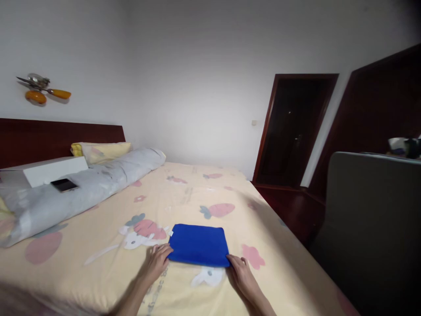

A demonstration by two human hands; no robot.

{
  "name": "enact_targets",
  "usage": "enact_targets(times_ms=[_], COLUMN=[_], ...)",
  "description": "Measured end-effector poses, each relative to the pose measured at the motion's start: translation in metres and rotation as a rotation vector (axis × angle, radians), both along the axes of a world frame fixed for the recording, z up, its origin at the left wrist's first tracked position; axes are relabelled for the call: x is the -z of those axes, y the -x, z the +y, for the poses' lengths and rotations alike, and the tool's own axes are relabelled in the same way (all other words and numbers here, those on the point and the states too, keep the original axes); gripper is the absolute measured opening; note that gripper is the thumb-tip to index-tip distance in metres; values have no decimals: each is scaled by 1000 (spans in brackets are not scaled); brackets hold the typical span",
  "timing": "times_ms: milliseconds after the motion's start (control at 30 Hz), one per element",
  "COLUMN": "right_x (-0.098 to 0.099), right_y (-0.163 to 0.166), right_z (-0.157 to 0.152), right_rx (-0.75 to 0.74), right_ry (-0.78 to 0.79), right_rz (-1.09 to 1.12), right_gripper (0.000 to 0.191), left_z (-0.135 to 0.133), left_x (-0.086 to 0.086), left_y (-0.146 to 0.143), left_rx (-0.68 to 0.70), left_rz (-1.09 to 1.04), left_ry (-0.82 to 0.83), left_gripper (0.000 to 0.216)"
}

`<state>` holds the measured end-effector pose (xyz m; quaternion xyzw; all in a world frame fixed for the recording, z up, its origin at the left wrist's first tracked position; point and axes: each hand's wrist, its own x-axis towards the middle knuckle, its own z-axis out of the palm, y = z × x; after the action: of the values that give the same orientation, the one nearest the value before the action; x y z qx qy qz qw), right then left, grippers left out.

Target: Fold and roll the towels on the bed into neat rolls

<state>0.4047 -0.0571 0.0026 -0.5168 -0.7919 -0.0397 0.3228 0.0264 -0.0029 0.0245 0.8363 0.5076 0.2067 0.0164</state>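
A flat, rectangular blue fabric piece (pixel 199 245) lies on the patterned bed sheet (pixel 184 289), a small white tag at its left edge. I cannot make out whether it is a pouch or a folded cloth. At its near left corner, my left hand (pixel 159 261) has closed its fingers on the edge. The near right corner is pinched by my right hand (pixel 241 272), thumb and fingers together. The undersides of both corners are hidden by my fingers.
Across the head of the bed lies a rolled grey quilt (pixel 108 177) with a phone (pixel 64 185) on it. Behind are a white box (pixel 55 170), a yellow pillow (pixel 107 152) and a dark headboard (pixel 59 136). A grey chair back (pixel 371 219) stands right, a dark door (pixel 294 131) beyond.
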Motion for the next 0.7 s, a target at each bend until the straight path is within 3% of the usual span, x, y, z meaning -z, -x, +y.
enact_targets(times_ms=[167, 267, 400, 500, 600, 700], right_x=[-25, -31, -19, -5, 5, 8], right_y=[-1, -2, 2, 8, 17, 37], right_z=[-14, -18, -8, 6, 15, 19], right_rx=[-33, -6, 97, 260, 399, 284], right_ry=[146, 307, 395, 353, 194, 39], right_rz=[137, 196, 273, 155, 5, -54], right_gripper=[29, 27, 28, 28, 35, 50], left_z=[-12, -16, -9, -2, 2, -1], left_x=[-23, -21, -11, -4, 3, 15], left_y=[6, 9, 2, -8, -20, -43], left_rx=[33, 3, -204, -330, -394, -254], left_rz=[-85, -129, -113, -51, -6, 52], left_ry=[21, 116, 270, 278, 216, 92], left_gripper=[41, 34, 36, 41, 48, 65])
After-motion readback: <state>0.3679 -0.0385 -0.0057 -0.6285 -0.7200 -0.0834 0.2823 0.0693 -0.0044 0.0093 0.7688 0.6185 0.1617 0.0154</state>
